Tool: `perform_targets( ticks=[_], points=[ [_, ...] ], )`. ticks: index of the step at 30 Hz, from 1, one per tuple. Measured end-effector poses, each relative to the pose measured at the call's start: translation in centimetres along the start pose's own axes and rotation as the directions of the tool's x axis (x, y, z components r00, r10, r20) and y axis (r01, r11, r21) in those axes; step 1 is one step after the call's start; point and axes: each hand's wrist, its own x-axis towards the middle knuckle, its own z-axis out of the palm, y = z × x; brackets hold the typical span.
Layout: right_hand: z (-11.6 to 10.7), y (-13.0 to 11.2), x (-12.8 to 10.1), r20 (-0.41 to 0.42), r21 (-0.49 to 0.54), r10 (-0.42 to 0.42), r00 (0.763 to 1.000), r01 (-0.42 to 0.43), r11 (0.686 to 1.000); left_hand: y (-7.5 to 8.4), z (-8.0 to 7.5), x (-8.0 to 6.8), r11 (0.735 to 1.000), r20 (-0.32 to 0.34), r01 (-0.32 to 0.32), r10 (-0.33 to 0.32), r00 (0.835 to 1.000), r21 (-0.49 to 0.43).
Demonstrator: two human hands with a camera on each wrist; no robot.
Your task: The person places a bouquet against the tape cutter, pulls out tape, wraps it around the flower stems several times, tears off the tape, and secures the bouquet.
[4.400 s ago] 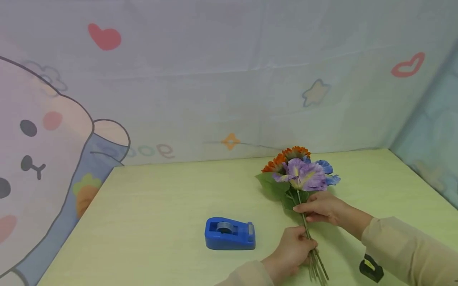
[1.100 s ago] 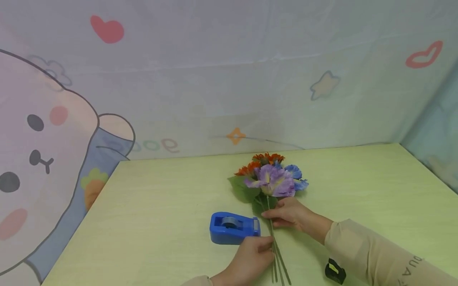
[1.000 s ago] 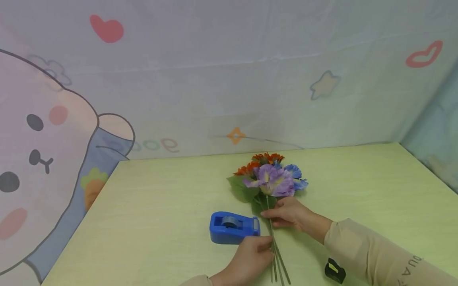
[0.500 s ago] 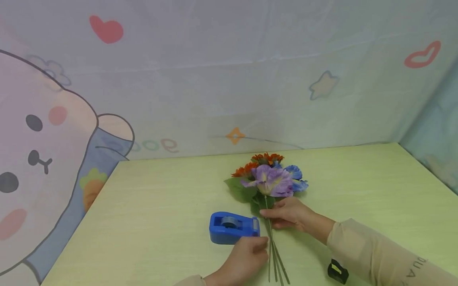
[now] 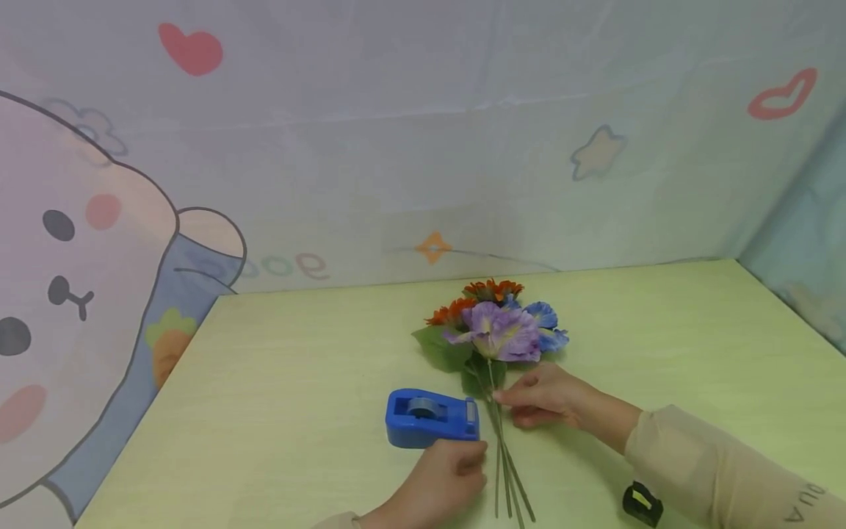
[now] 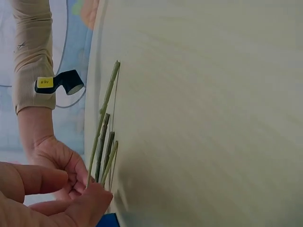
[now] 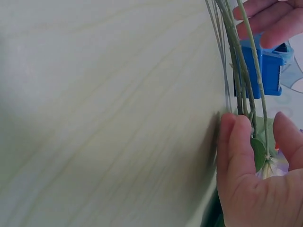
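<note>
Artificial flowers lie bunched on the table: a purple flower (image 5: 499, 334) in front, orange flowers (image 5: 492, 292) behind, a blue flower (image 5: 545, 323) at right, with green leaves (image 5: 443, 349) below. Their thin stems (image 5: 505, 470) cross and fan out toward me. My right hand (image 5: 555, 400) is at the upper stems, thumb and fingers (image 7: 241, 146) parted around them in the right wrist view. Left of the lower stems is my left hand (image 5: 436, 477), its thumb apart from its fingers; the stem ends (image 6: 113, 118) show beyond it in the left wrist view.
A blue tape dispenser (image 5: 432, 419) with a tape roll stands just beyond my left hand. At the right sleeve is a black device (image 5: 642, 503) with a yellow label. A patterned cloth (image 5: 370, 147) hangs behind the pale table (image 5: 297, 353).
Over the earlier frames the bouquet came leftward beside the dispenser, both hands with it. Since then my left hand has drawn left off the stems, and the right hand has loosened and shifted slightly right.
</note>
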Motion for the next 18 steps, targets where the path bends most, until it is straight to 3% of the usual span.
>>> perform_targets(
  ticks=[5,9,16,18],
  points=[
    [-0.4,-0.4,-0.6,0.014,-0.078,0.018,1.000,-0.016,0.997,0.9,-0.9,-0.3,0.998,0.007,0.055,-0.055,0.998,-0.027],
    [-0.5,-0.8,-1.0,-0.002,-0.125,0.024,1.000,-0.024,0.992,2.0,-2.2,0.0,0.996,-0.030,0.080,-0.081,0.996,-0.050],
    [-0.4,-1.4,-1.2,-0.014,-0.190,-0.020,1.000,0.017,0.982,2.7,-4.6,0.6,0.993,-0.129,0.066,-0.078,0.989,-0.096],
    [-0.2,-1.6,-1.3,-0.033,-0.230,-0.042,0.999,0.034,0.973,2.6,-5.2,0.7,0.997,-0.152,0.044,-0.053,0.987,-0.058]
  ],
)
